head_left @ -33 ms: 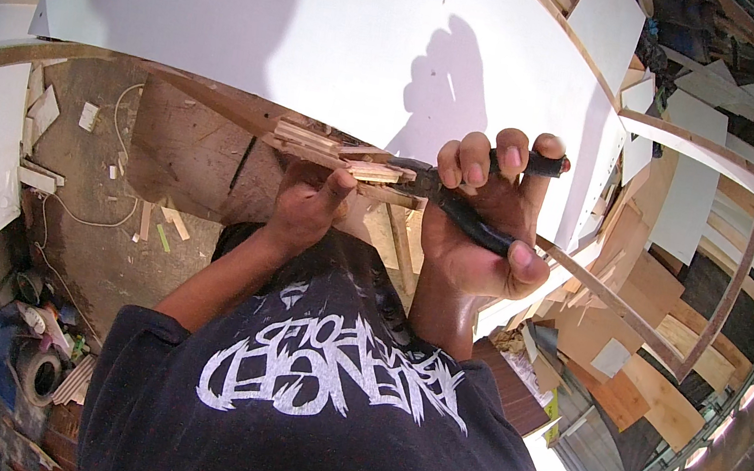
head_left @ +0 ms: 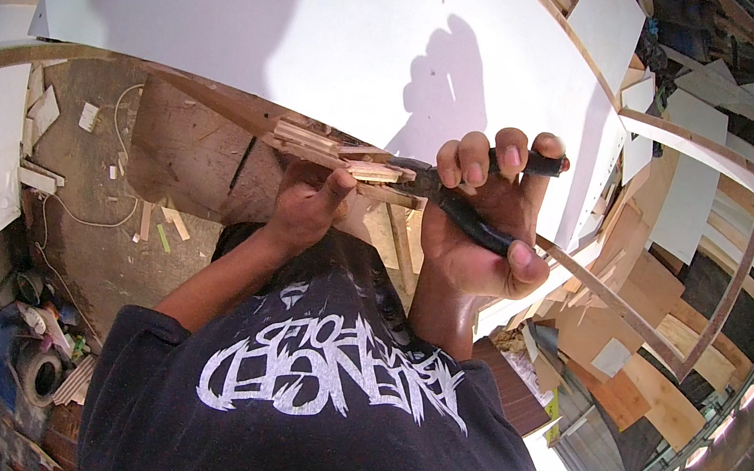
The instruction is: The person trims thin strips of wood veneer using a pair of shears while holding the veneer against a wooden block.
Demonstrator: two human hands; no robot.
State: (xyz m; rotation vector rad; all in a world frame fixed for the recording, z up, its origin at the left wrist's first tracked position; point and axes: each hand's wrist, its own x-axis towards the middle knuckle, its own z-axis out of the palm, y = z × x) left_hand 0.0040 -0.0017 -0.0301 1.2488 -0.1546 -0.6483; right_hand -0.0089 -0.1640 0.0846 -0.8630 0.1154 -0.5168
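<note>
My right hand (head_left: 494, 228) is wrapped round the black handles of a pair of pliers (head_left: 466, 221), which are spread apart. The pliers' jaws point left and meet the end of a small bundle of thin wooden strips (head_left: 376, 172); whether they bite on a strip or on something smaller cannot be made out. My left hand (head_left: 309, 207) is closed on the wooden strips from below, thumb up along their near side. Its other fingers are mostly hidden. Just beyond both hands lies a large white panel (head_left: 358, 30), carrying the shadow of my right hand.
Under the panel's near edge is a brown board (head_left: 186, 151). A cable (head_left: 99, 221) and wood scraps lie on the floor at left. Rightward stand a narrow wooden frame (head_left: 723, 313) and piled board offcuts (head_left: 670, 277). A tyre-like ring (head_left: 41, 376) sits at lower left.
</note>
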